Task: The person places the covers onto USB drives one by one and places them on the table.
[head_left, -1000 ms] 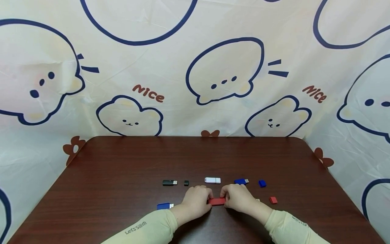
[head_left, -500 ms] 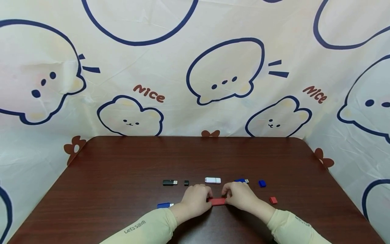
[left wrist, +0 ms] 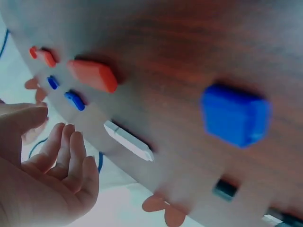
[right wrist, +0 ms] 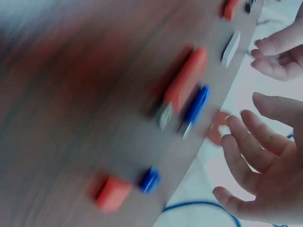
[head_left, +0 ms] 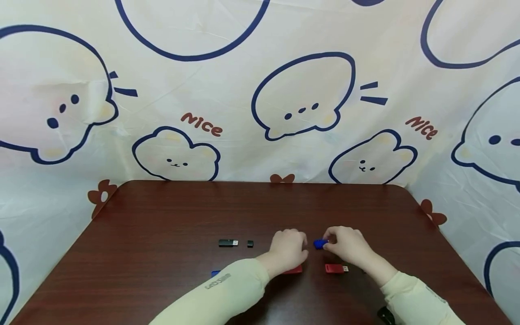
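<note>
Several USB sticks lie on the brown table. My left hand hovers over the middle, its fingers loosely bent around nothing; the white USB stick is hidden behind it in the head view. Near its wrist lies a capped red USB stick. My right hand reaches over an uncapped blue USB stick, thumb and fingertips parted beside it. In the right wrist view the fingers are spread apart. An uncapped red USB stick lies just below. The blue cap and red cap show there.
To the left are a black USB stick and its small black cap. Another blue USB stick is partly covered by my left sleeve. A patterned white curtain hangs behind the table.
Both hands have let go of the capped red USB stick, which stays on the table. They have moved forward and to the right, the right one reaching the blue stick.
</note>
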Available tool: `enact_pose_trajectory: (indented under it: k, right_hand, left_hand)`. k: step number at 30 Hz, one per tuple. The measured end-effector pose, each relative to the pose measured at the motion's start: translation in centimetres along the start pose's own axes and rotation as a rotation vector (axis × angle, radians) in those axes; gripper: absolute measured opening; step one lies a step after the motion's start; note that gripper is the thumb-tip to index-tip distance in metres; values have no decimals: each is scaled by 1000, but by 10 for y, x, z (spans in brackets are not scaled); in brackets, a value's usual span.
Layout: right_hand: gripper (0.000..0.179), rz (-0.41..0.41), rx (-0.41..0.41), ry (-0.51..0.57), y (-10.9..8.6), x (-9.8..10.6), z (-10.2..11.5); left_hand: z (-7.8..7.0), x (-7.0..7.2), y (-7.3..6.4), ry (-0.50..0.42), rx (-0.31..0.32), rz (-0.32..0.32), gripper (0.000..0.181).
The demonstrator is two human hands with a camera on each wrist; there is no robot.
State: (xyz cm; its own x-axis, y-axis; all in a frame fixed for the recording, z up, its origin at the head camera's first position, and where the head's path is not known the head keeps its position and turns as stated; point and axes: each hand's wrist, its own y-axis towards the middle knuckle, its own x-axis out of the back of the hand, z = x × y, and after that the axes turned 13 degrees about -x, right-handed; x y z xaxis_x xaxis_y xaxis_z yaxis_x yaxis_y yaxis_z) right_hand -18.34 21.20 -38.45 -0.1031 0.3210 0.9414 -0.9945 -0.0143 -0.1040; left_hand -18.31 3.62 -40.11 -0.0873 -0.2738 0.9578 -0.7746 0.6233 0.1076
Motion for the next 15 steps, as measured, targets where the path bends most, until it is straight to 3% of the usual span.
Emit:
enact_pose_trajectory:
  k: [8,15]
  right_hand:
    - [17,52,-141,-47,10,11,-37]
    - [19,32,-188,-49,16,13,-53]
  left_hand:
    - [-11,-9,34,84,61,72,14]
    - [-15,-19,48,39,107,108,17]
